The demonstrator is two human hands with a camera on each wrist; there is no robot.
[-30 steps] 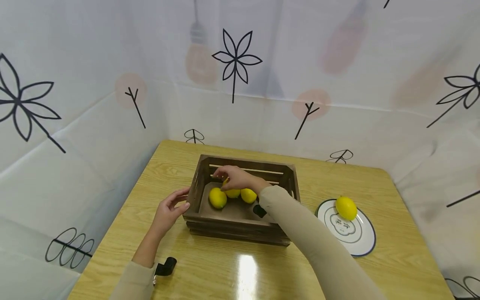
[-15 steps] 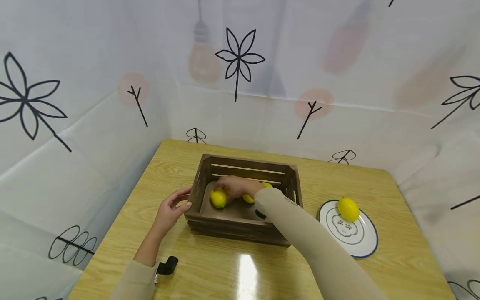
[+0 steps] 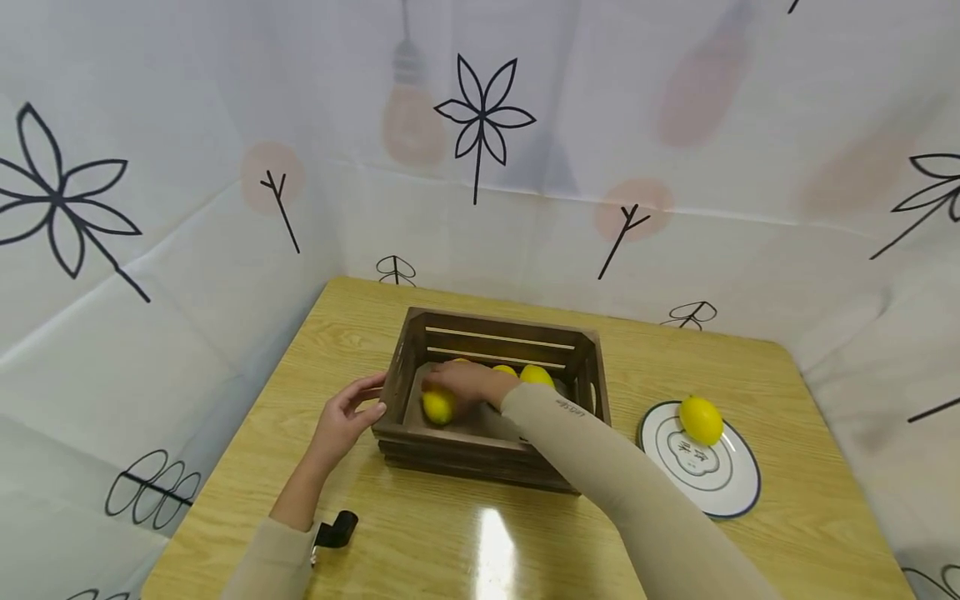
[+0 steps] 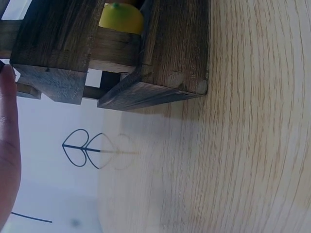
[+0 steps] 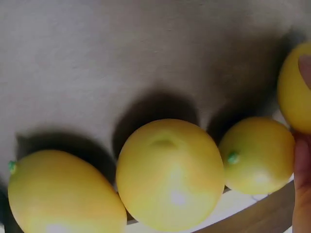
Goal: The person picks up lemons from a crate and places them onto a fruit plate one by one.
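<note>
Inside a brown slatted wooden crate [image 3: 480, 467], my right hand [image 3: 461, 382] grips a yellow lemon [image 3: 438, 407] near the left end. The right wrist view shows part of that lemon [image 5: 291, 92] at the right edge, with a thumb on it and a finger below. Beside it lie a smaller-looking lemon [image 5: 257, 155], a middle lemon [image 5: 170, 174] and a left lemon [image 5: 63, 194] in a row. My left hand [image 3: 337, 429] touches the crate's left end from outside, thumb and fingers spread. In the left wrist view one straight finger [image 4: 7, 121] reaches the crate's edge.
Right of the crate, a white plate [image 3: 731, 487] with a dark rim bears another lemon [image 3: 701, 420]. Everything stands on a wood-grain table [image 3: 420, 542]. A patterned white curtain [image 3: 540, 250] encloses the table's back and sides.
My right hand has come down among the lemons and taken hold of the leftmost one. Other lemons now show farther right along the crate's back. My left hand stays at the crate's end.
</note>
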